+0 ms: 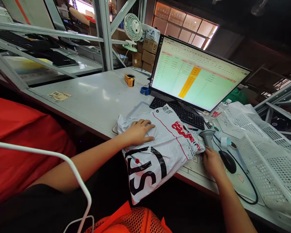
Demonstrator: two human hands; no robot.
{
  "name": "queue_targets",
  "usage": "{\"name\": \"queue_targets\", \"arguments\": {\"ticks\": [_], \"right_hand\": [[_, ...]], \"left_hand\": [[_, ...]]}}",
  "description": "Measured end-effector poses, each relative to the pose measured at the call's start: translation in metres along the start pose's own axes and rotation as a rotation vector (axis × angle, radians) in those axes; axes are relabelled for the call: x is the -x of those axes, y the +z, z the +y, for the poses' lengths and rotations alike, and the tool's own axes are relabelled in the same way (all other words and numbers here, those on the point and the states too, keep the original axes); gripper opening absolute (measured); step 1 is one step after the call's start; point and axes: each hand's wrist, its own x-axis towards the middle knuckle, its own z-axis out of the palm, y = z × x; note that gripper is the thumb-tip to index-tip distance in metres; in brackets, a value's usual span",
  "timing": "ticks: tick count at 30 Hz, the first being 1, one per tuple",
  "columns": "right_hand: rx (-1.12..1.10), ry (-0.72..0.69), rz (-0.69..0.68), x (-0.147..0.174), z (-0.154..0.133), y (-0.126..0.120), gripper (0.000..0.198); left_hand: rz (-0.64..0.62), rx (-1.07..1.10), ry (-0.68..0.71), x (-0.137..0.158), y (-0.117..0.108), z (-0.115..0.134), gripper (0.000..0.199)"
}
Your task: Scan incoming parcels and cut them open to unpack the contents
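A white plastic mailing bag (pixel 165 129) with black and red print lies across the desk's front edge, its lower part hanging over. My left hand (pixel 139 132) rests flat on top of it, fingers spread. At the bag's right corner, my right hand (pixel 212 161) is closed, with its fingertips on the gathered plastic. Just beyond those fingers is a grey barcode scanner (pixel 208 134), its handle end close to the hand. A black mouse (pixel 228 161) sits to the right of my right hand.
Behind the bag stand a black keyboard (pixel 191 118) and a monitor (pixel 199 74). White perforated baskets (pixel 269 171) line the right side. A yellow device (pixel 129 80), a blue tape roll (pixel 145 91) and labels (pixel 59 96) lie on the desk (pixel 94 100). A cable curves around the mouse.
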Motion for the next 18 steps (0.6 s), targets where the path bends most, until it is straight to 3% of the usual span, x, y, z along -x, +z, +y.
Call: {"name": "queue_targets", "arguments": {"ticks": [2,4,7,10,14,18], "right_hand": [[-0.116,-0.015,0.178,-0.007,-0.025,-0.025,0.044],[-0.247,-0.107,0.308,-0.013,-0.069,-0.047,0.040],[-0.365,-0.348,0.106,-0.018,-0.157,-0.050,0.041],[-0.232,-0.382,-0.119,-0.022,-0.226,-0.022,0.055],[-0.119,-0.335,-0.213,-0.035,-0.252,0.008,0.060],[-0.102,-0.224,-0.351,-0.051,-0.244,0.002,0.051]], "left_hand": [[-0.066,0.036,-0.040,-0.016,-0.010,-0.002,0.076],[-0.079,0.033,-0.089,-0.033,-0.014,0.000,0.077],[-0.062,-0.027,-0.138,-0.051,-0.005,0.006,0.075],[-0.068,-0.057,-0.138,-0.059,0.011,0.008,0.061],[-0.087,-0.073,-0.102,-0.063,0.020,0.005,0.044],[-0.098,-0.085,-0.070,-0.067,0.018,0.003,0.037]]}}
